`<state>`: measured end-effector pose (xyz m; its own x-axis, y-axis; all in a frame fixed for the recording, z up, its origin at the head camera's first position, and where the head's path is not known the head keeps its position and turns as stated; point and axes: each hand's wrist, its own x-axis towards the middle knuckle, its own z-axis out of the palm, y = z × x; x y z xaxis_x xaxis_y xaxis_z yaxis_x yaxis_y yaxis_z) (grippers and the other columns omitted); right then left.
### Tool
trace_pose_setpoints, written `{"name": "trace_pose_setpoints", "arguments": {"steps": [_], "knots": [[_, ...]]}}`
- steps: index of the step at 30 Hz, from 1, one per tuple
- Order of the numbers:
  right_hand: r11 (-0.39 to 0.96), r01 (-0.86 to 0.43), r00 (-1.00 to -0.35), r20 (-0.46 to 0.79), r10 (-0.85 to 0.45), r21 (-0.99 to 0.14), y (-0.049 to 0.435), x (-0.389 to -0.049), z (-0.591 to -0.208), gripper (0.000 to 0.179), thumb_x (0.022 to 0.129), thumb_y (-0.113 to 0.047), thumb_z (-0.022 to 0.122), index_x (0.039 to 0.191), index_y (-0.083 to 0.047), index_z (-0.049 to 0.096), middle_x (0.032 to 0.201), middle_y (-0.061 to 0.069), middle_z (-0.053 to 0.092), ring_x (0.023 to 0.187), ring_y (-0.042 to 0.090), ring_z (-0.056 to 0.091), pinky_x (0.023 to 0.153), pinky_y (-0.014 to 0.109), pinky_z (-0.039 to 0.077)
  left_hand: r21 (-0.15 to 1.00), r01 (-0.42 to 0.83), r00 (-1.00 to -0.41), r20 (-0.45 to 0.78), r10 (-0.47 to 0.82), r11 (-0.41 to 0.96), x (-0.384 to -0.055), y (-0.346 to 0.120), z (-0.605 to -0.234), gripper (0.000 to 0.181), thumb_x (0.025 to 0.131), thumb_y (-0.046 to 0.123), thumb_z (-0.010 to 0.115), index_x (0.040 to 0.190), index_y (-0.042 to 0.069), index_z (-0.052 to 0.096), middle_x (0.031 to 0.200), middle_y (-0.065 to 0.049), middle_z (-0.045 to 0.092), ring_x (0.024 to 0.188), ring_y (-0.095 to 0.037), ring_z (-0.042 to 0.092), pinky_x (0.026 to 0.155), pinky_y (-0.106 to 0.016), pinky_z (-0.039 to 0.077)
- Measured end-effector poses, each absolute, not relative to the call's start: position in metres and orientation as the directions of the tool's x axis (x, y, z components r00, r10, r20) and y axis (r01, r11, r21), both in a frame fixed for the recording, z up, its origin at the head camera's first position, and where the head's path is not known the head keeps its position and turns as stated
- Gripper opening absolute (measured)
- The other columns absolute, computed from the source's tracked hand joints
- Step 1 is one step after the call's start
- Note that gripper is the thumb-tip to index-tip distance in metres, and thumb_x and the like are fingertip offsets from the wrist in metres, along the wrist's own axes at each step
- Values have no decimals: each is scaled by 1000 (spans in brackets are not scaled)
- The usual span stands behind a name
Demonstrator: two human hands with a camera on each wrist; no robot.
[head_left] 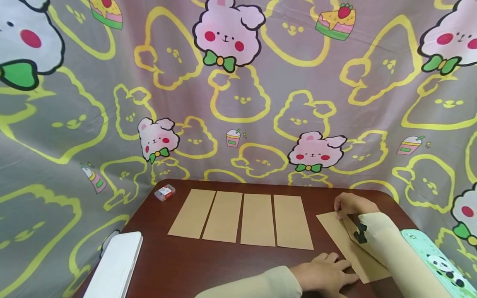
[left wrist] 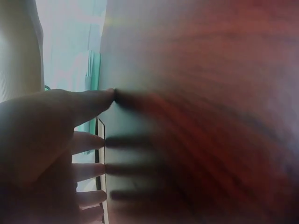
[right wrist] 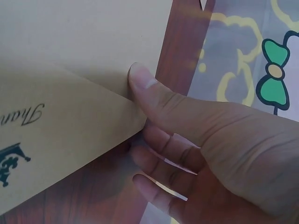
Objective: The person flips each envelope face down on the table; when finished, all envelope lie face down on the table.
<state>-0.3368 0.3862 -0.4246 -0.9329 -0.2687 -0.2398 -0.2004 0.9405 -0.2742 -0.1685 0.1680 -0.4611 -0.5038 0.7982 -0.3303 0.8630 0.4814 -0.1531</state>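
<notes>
A folded brown kraft paper card (head_left: 340, 231) lies at the right of the table. Its raised panel (right wrist: 70, 135) carries dark lettering beginning "Than" and a dark printed motif. At the card's far end my right hand (head_left: 355, 205) pinches the panel's corner, thumb above and fingers below, as the right wrist view shows. My left hand (head_left: 326, 273) rests with spread fingers on the table by the card's near left edge. In the left wrist view, the left fingertips (left wrist: 98, 170) meet the dark tabletop; whether any touch the card I cannot tell.
Several brown kraft rectangles (head_left: 258, 219) lie in a row mid-table on the reddish-brown tabletop (head_left: 160, 260). A small clear box with a red and white label (head_left: 165, 192) stands back left. A white case (head_left: 113, 265) sits front left; a green panda case (head_left: 439, 263) is at right.
</notes>
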Motion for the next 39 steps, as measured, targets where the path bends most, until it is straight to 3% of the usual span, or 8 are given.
{"name": "trace_pose_setpoints", "arguments": {"steps": [7,13,20,23,27,29,34,39], "knots": [[926,-265,-931,-177,-318,-267,376,-339,-426,25,76,-15,90,87,-8,68,78,2,61,70,15,53,65,32,45,-229,835,-550,-305,777,501,-171,160,-459,63,96,78,36,154,61,18,158,35,19,138,4,24,109,-19,28],[930,-266,-929,-190,-318,-254,366,-347,-427,24,79,-18,88,87,-7,68,80,2,62,72,16,54,67,33,46,-284,788,-611,-253,750,546,-173,158,-456,57,93,80,40,148,65,31,150,34,32,138,1,27,107,-21,29],[932,-217,-942,-190,-279,-291,356,-351,-430,24,83,-21,86,88,-6,68,83,4,64,75,18,56,69,35,48,-245,713,-698,-149,701,657,-181,149,-450,26,89,75,59,111,63,66,118,33,58,122,-4,39,92,-27,35],[930,-204,-949,-173,-265,-307,353,-353,-433,24,84,-21,85,90,-5,68,86,6,66,77,20,58,71,38,50,-214,692,-718,-105,688,690,-188,142,-448,16,86,72,66,94,59,70,108,30,61,117,-6,44,91,-27,36],[927,-199,-956,-146,-256,-319,350,-355,-436,26,85,-22,84,94,-3,69,89,9,68,78,22,59,72,39,53,-185,669,-736,-29,676,720,-196,134,-450,17,82,70,72,83,53,71,100,28,62,105,-6,50,87,-25,38],[927,-200,-957,-140,-254,-316,349,-355,-437,27,85,-23,84,94,-2,69,89,9,68,78,22,59,72,40,53,-171,673,-730,8,684,720,-199,132,-452,17,82,68,74,82,51,72,98,26,63,100,-6,52,84,-25,38],[935,-190,-956,-159,-245,-299,349,-353,-433,31,85,-25,85,99,-1,70,93,11,70,80,23,62,75,44,55,-144,683,-718,49,694,716,-205,128,-455,21,83,67,73,95,50,73,99,23,65,92,-5,53,77,-24,38],[940,-180,-956,-173,-236,-289,351,-352,-428,35,84,-28,85,100,-2,68,95,12,68,81,24,61,76,44,54,-146,677,-722,56,689,721,-208,128,-456,23,84,68,71,94,47,73,96,23,68,91,-7,53,75,-26,38]]}}
